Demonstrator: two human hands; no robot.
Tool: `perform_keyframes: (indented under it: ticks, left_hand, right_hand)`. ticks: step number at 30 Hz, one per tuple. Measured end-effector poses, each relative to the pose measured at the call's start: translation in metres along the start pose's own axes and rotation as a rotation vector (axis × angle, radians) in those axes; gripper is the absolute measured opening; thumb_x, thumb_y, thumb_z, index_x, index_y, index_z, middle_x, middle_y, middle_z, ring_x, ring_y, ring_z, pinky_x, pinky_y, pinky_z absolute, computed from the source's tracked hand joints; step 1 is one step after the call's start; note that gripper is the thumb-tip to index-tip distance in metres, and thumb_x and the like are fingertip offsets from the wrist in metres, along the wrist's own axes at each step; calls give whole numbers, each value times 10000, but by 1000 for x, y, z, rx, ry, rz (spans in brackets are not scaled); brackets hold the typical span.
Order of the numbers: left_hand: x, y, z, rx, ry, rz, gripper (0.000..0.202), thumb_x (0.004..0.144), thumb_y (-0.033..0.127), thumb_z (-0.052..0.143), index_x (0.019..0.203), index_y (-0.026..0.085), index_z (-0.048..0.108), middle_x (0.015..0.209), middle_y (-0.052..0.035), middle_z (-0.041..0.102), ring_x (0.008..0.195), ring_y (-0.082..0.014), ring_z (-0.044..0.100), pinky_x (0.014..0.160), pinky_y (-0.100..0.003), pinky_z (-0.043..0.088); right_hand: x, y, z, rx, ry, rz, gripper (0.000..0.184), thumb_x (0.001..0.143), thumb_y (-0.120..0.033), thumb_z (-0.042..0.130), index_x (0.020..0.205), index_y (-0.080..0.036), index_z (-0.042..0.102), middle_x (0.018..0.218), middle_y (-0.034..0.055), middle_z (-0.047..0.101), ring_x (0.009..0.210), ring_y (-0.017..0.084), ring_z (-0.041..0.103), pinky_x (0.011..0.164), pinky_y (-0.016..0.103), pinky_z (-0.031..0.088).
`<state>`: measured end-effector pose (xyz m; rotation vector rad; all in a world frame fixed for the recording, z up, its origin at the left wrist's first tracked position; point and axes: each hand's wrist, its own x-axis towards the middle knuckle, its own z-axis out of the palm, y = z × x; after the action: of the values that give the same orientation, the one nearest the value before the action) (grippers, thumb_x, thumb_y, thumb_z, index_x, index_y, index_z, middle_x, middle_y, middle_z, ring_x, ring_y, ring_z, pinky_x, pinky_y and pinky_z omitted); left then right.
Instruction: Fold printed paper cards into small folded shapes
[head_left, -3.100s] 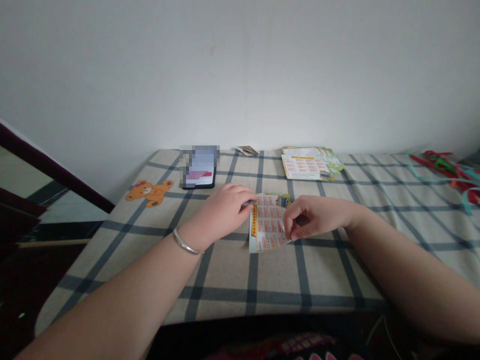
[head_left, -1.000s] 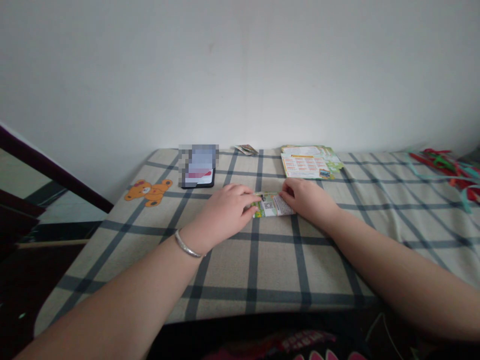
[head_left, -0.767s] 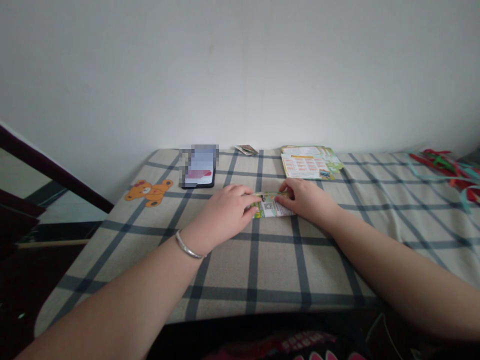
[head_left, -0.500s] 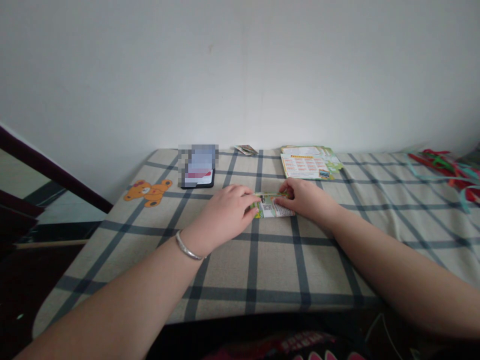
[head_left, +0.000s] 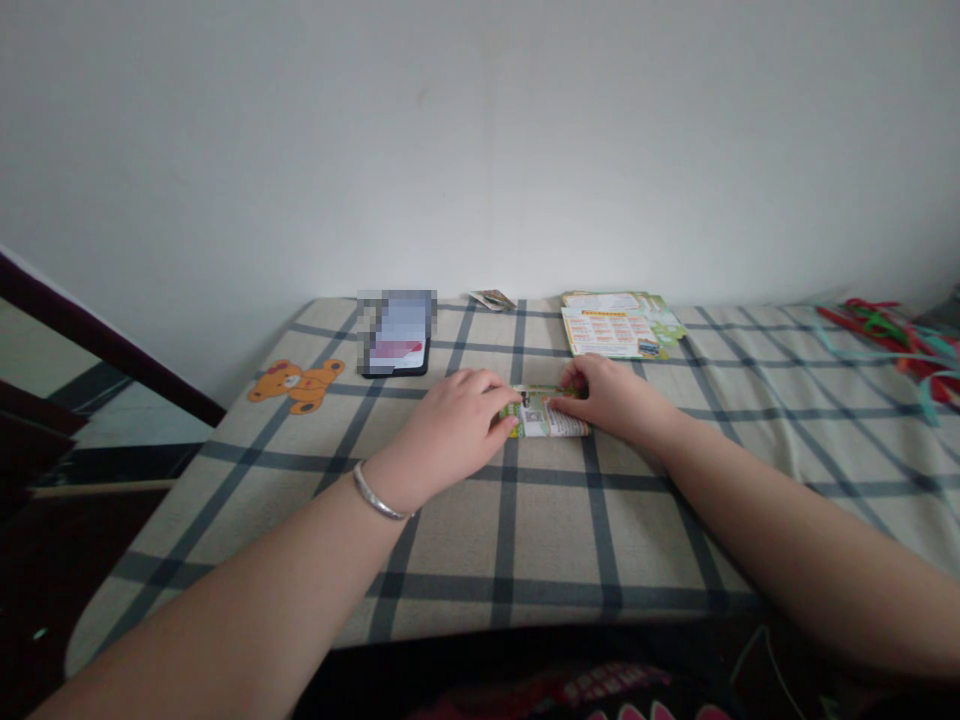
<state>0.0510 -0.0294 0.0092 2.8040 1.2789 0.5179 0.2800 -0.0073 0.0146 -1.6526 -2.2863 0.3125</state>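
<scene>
A folded printed paper [head_left: 536, 420], green and white with a small square code on it, lies on the checked tablecloth between my hands. My left hand [head_left: 465, 420], a silver bangle at its wrist, grips the paper's left end between thumb and fingers. At the other end, the thumb of my right hand [head_left: 607, 395] presses on top while its curled fingers hold the far right edge. Just beyond my right hand rests a stack of similar printed leaflets [head_left: 607, 330].
A phone [head_left: 401, 335], partly blurred out, lies at the back left, near an orange bear figure [head_left: 296, 385]. A small folded paper piece [head_left: 491, 299] sits by the wall. Red, green and pale blue ribbons [head_left: 900, 335] are heaped at the far right.
My right thumb and fingers have shifted slightly on the paper's right end. The left hand and the other things look the same.
</scene>
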Motion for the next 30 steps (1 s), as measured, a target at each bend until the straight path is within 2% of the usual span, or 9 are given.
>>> perform_keyframes:
  ticks: [3, 7, 15, 19, 22, 26, 30]
  left_hand:
    - [0, 0, -1, -5, 3, 6, 252, 926, 300, 513, 1135, 219, 627, 1102, -55, 597, 1050, -229, 537, 932, -403, 445]
    - [0, 1, -1, 2, 11, 13, 254, 928, 298, 506, 1135, 215, 628, 1100, -59, 598, 1050, -231, 538, 936, -411, 444]
    - [1, -2, 3, -73, 41, -23, 222, 910, 287, 526, 1088, 211, 634, 1149, -63, 595, 1094, -227, 544, 982, -418, 441]
    - [2, -5, 3, -134, 65, -74, 136, 876, 230, 562, 1003, 187, 586, 1070, -50, 632, 1048, -219, 572, 963, -412, 460]
    - [3, -6, 3, -181, 130, -138, 218, 850, 212, 588, 1060, 185, 538, 1076, -63, 630, 1018, -219, 593, 926, -406, 487]
    - [4, -8, 5, -301, 194, -175, 388, 844, 195, 592, 1217, 195, 488, 1169, -74, 622, 1081, -207, 598, 947, -380, 491]
    - [6, -8, 2, -314, 174, -222, 304, 859, 242, 583, 1162, 222, 571, 1016, -38, 675, 949, -203, 641, 826, -352, 522]
  right_hand:
    - [0, 1, 0, 0, 9, -32, 198, 782, -377, 658, 795, -194, 583, 840, 33, 625, 725, 153, 549, 597, 255, 369]
    - [0, -2, -4, 3, -53, -6, 204, 799, -367, 631, 716, -205, 539, 697, -4, 596, 615, 134, 509, 532, 250, 324]
    - [-4, -3, -5, 156, -49, -36, 139, 846, -310, 566, 755, -210, 536, 679, -20, 592, 618, 128, 515, 540, 242, 328]
    - [-5, -4, -3, 211, -9, -67, 115, 864, -301, 539, 793, -212, 520, 694, -20, 584, 637, 130, 521, 551, 239, 347]
    - [-5, -5, 0, 246, 32, -73, 108, 868, -308, 533, 820, -215, 508, 710, -18, 566, 636, 131, 500, 555, 244, 350]
    - [-5, -7, 3, 385, 53, -87, 130, 866, -328, 532, 820, -221, 473, 686, -30, 513, 608, 128, 458, 540, 250, 342]
    - [-6, -10, 5, 479, 97, -80, 136, 863, -331, 534, 827, -223, 460, 666, -40, 479, 584, 120, 431, 519, 240, 333]
